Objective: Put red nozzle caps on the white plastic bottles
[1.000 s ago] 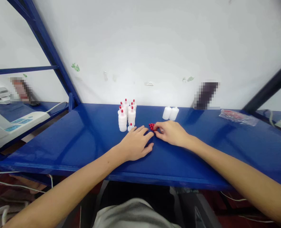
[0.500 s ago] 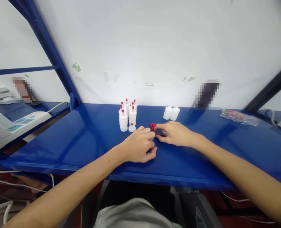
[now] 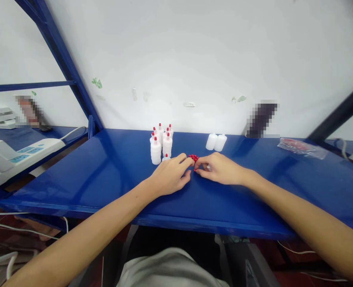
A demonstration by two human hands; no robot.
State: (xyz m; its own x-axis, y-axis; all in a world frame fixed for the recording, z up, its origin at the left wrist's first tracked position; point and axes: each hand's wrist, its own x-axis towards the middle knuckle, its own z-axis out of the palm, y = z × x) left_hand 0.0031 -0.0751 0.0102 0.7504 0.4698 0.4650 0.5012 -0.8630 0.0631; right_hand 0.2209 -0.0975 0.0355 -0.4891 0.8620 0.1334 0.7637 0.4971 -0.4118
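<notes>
My left hand [image 3: 173, 173] reaches in from the left, its fingertips beside a small pile of red caps [image 3: 193, 158]. A gap shows between its thumb and fingers, and nothing is seen in them. Opposite it, my right hand [image 3: 222, 169] pinches a red cap [image 3: 195, 170] at its thumb and fingertip. A small whitish piece [image 3: 208, 167] shows inside the right hand, too small to make out. Behind the left hand stands a low white nozzle top with a red tip [image 3: 166, 157], partly hidden by the hand.
Several white squeeze bottles with red tips [image 3: 155, 151] stand left of centre on the blue table [image 3: 104, 179]. Two plain white bottles [image 3: 216, 142] stand at the back. A clear plastic bag [image 3: 302, 147] lies right; a power strip [image 3: 27, 155] is at far left.
My left hand has moved slightly back and up to the pile, its thumb swinging away from the right hand. My right hand stays nearly in place, with the red cap now showing at its fingertips.
</notes>
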